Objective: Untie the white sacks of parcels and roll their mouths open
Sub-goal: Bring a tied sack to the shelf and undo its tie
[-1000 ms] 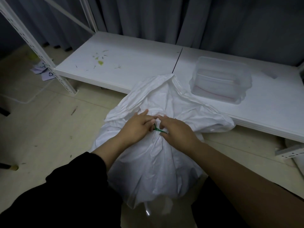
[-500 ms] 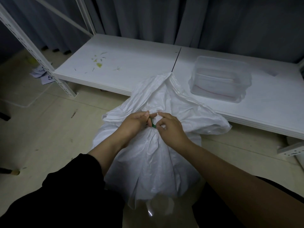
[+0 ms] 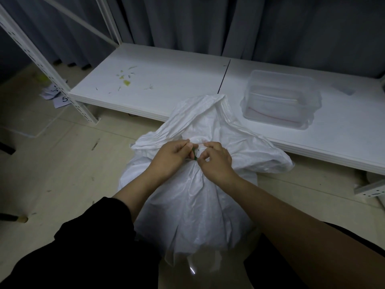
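A white woven sack [image 3: 193,205] stands on the floor in front of me, its neck gathered and bound by a thin green tie [image 3: 194,153]. The loose mouth of the sack fans out beyond the tie towards the shelf. My left hand [image 3: 170,157] pinches the tie and gathered cloth from the left. From the right, my right hand [image 3: 214,160] pinches the tie with curled fingers. The two hands nearly touch at the neck. What the sack holds is hidden.
A low white shelf board [image 3: 166,84] runs behind the sack, with small scraps on its left part. A clear plastic box [image 3: 281,99] sits on it at the right. A white slotted upright [image 3: 48,67] stands left, paper slips [image 3: 60,97] at its foot. Grey curtains hang behind.
Both hands have shifted a little along the neck of the sack, working at the green tie. The tie's loose end no longer sticks out to the right as it did a second ago.
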